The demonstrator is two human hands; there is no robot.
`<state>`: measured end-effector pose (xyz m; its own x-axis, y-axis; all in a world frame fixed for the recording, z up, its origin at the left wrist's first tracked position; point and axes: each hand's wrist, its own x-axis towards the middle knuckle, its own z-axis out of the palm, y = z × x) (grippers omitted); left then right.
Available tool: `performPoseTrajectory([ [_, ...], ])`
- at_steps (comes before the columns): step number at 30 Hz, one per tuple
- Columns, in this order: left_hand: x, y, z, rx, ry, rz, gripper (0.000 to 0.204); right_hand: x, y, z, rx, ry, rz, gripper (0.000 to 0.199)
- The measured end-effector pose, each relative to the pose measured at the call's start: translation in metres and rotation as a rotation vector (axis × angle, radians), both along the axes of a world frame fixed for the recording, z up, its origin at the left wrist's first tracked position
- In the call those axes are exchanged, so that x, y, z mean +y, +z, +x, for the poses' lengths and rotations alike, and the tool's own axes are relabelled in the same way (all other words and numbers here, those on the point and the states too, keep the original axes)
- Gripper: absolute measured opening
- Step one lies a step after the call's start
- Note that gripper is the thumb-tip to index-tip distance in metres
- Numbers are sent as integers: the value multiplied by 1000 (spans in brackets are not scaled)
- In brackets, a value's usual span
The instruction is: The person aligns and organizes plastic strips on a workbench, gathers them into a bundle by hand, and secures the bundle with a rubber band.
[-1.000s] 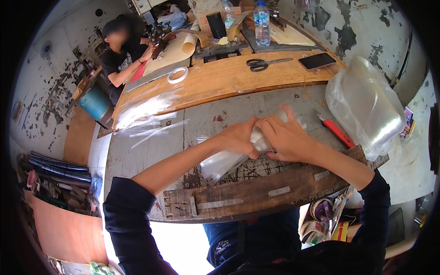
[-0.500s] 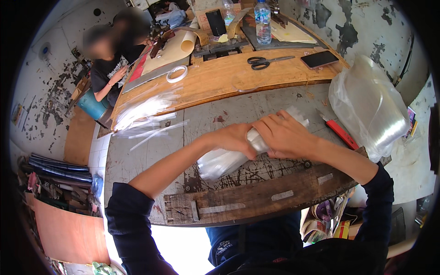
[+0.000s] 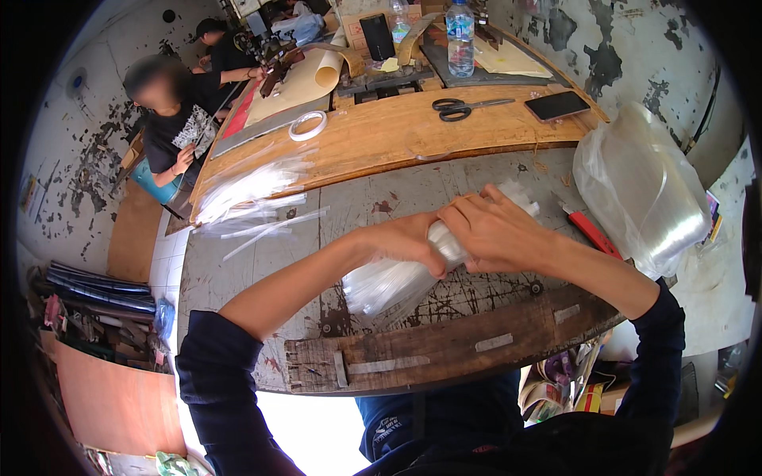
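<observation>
A bundle of clear plastic strips (image 3: 385, 284) lies slantwise over the scratched grey tabletop, fanned out at its near left end. My left hand (image 3: 409, 240) is wrapped round its middle, thumb on the near side. Just to the right, my right hand (image 3: 496, 232) grips the same bundle from above, its fingers bent over the top. The far end of the strips sticks out beyond my right fingers. Both palms and part of the bundle's middle are hidden.
Loose clear strips (image 3: 254, 190) lie at the left. Behind are a tape roll (image 3: 307, 125), scissors (image 3: 468, 109), a phone (image 3: 556, 105) and a water bottle (image 3: 460, 40). A red cutter (image 3: 591, 230) and a bagged clear plastic roll (image 3: 643, 190) are at right. A person (image 3: 171, 119) sits at far left.
My hands keep their hold on the bundle, almost unmoved. The view has shifted slightly. At far left, the nearer person has leaned left and lowered a hand.
</observation>
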<state>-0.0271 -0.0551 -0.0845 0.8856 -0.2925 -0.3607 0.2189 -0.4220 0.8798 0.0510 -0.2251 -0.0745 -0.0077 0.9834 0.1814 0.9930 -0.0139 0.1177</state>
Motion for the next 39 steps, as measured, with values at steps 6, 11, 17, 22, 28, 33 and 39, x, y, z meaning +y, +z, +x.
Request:
performPoseTrajectory([
  [6,-3,6,-1,173,59,50,66,2,-3,3,-2,20,53,62],
  [11,-9,16,-7,160,159,57,77,3,-5,4,-71,76,175,56],
  [17,-6,13,-8,146,115,23,79,8,-22,7,-112,64,249,41],
  [22,-6,8,-7,151,92,115,78,10,-28,8,-72,73,244,38],
  [28,-6,0,-9,81,76,20,74,11,-30,13,-12,96,214,40],
  [33,-4,-20,-11,-121,110,109,85,12,-29,14,17,110,207,45],
  [39,-4,-12,-23,-254,75,108,106,15,-23,12,64,121,137,54],
])
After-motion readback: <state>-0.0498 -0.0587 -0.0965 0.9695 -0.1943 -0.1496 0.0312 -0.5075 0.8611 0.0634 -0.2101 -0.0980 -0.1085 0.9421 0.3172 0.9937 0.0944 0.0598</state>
